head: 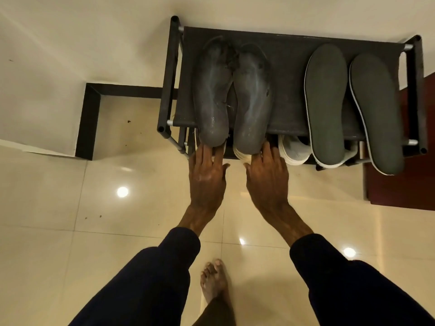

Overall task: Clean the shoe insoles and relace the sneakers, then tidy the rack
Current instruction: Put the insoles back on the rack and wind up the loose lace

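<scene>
Tiled floor [70,208] bears a rack [289,67] holding four insoles [213,95] above sneakers [294,151].

Floor [70,231]: glossy cream tiles, thin grout lines. Round ceiling-light reflections [122,192] on tiles, several. Small dark specks [128,121] scattered at left. Black skirting [89,118] runs round a wall corner. Cream wall [70,43] above. Red-brown wooden panel [400,180] at right edge.
</scene>
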`<action>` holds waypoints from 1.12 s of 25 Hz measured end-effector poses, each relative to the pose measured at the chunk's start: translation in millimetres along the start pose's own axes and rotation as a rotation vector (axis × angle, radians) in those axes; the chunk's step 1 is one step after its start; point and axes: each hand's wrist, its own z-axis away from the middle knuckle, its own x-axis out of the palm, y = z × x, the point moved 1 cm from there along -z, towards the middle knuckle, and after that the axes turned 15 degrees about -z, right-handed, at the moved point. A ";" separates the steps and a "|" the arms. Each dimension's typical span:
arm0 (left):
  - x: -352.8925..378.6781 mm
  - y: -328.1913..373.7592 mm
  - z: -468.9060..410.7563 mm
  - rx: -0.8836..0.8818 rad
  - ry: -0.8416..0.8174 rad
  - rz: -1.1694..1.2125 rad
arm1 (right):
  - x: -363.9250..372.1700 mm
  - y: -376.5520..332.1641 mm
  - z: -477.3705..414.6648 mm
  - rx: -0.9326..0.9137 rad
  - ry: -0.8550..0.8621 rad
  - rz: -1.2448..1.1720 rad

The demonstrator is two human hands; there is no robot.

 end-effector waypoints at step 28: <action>-165.4 539.9 121.1 0.323 -0.420 0.289 | -419.2 367.2 275.8 0.413 -0.017 -0.070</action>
